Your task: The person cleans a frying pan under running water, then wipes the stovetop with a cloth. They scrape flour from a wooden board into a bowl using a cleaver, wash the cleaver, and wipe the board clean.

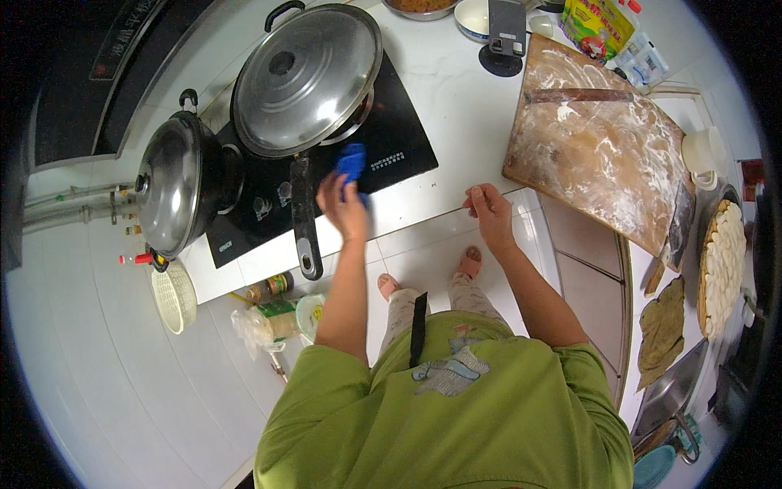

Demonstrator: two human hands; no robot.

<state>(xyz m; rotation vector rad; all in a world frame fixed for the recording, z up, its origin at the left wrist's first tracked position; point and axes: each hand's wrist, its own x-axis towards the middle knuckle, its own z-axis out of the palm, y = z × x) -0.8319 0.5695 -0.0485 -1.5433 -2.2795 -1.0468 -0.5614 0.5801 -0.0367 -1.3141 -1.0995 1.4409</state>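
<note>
My left hand [343, 206] holds a blue cloth [351, 164], blurred, over the front edge of the black gas hob [391, 140]. Just left of that hand, the black handle of a wok with a domed metal lid [308, 79] points towards me. My right hand [490, 214] is over the counter's front edge, fingers curled, with nothing visible in it. A second lidded wok [171, 183] stands on the left burner.
A floured wooden board [599, 147] bears a rolling pin [577, 95] and juts past the counter edge. A phone on a stand [506, 36] is behind it. Far right, white dumplings fill a round tray [724, 269] near a sink [669, 391]. A basket [174, 296] is at left.
</note>
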